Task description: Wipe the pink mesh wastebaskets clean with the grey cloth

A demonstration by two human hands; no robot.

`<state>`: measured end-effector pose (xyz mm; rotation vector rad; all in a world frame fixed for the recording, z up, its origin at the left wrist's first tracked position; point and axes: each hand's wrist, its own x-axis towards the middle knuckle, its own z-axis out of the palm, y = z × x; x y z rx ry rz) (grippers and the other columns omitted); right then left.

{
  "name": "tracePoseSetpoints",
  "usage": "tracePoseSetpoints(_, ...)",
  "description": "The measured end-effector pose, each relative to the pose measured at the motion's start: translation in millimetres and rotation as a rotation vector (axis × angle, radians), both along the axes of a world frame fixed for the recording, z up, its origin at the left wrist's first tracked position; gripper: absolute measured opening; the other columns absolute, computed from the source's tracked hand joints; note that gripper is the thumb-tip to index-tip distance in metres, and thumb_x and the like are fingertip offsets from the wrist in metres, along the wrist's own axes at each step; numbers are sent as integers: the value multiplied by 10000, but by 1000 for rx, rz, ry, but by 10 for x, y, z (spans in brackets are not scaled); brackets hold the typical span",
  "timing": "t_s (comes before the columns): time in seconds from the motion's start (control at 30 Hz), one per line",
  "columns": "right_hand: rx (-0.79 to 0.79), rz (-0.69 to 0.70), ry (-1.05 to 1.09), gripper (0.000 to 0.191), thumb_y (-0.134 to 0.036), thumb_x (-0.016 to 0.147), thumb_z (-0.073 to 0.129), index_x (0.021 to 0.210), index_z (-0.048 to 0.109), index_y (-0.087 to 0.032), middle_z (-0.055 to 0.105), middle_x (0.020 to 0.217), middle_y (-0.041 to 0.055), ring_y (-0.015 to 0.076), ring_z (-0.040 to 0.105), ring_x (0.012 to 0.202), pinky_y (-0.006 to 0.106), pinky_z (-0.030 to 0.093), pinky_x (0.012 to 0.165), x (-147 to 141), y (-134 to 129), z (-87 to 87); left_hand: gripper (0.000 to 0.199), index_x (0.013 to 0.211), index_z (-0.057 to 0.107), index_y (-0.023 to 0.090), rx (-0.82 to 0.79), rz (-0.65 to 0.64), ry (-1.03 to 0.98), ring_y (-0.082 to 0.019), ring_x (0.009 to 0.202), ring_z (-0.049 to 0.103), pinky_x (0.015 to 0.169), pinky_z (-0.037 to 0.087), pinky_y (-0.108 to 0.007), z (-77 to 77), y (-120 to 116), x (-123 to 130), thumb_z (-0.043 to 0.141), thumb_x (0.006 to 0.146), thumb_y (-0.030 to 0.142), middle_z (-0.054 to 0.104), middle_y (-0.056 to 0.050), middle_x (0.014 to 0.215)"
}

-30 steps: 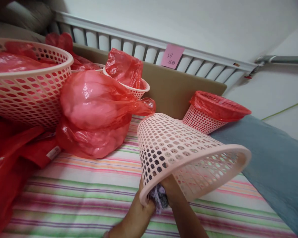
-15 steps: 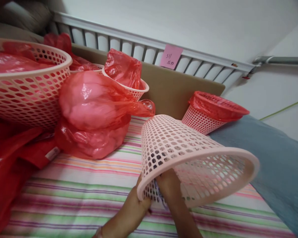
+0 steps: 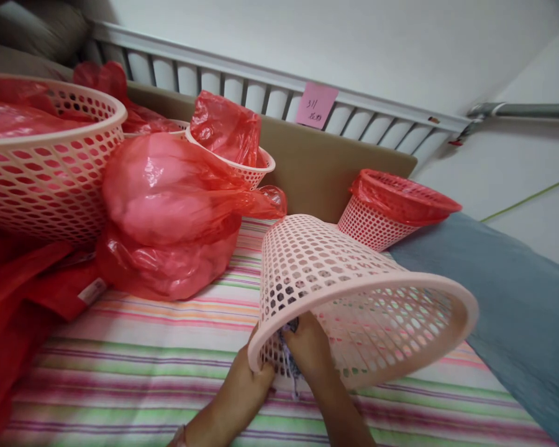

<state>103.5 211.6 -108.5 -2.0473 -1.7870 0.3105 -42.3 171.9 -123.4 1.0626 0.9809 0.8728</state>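
A pale pink mesh basket (image 3: 345, 279) lies tipped on its side over the striped sheet, its mouth toward me. My left hand (image 3: 249, 375) grips the near left part of its rim, the thumb over the edge and the other fingers mostly hidden behind the mesh. Inside the mouth, my right hand (image 3: 309, 347) is closed on a bluish patterned cloth (image 3: 291, 360) against the inner wall. The cloth's lower end hangs below the hand.
Left of the basket sits a knotted red bag (image 3: 168, 211). A large basket with red plastic (image 3: 51, 167) stands far left, and a red-lined basket (image 3: 382, 211) leans behind. A pink note (image 3: 317, 104) hangs on the white rail (image 3: 256, 71).
My right hand has shifted slightly up and left inside the basket, and more of the cloth shows below it. The whole view has slid slightly left.
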Motion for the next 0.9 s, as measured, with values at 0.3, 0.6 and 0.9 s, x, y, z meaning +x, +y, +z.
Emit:
tracePoseSetpoints(0.3,-66,-191,-129,378,-336,820,431,1107,578,-139,607,1105,184,319,563,1042,407,439,821,179,112,7,678,1361,364,159,202,-37,29,-173,723,603,675,479,-247,230,-29,-56,479,699,66,680,-18,833)
tracePoseSetpoints(0.6,-69,113,432,367,-244,692,562,1055,571,-187,671,938,56,206,620,851,293,476,767,-160,-50,35,412,1131,610,110,168,301,73,-248,920,620,815,481,-313,175,190,-225,483,843,375,703,-78,934)
tracePoseSetpoints(0.9,-22,64,170,455,-161,672,501,1124,536,-195,635,1045,71,220,574,985,313,426,849,-25,9,-18,456,1227,546,111,164,221,65,-245,916,623,859,466,-334,49,193,-155,520,832,338,702,-76,880)
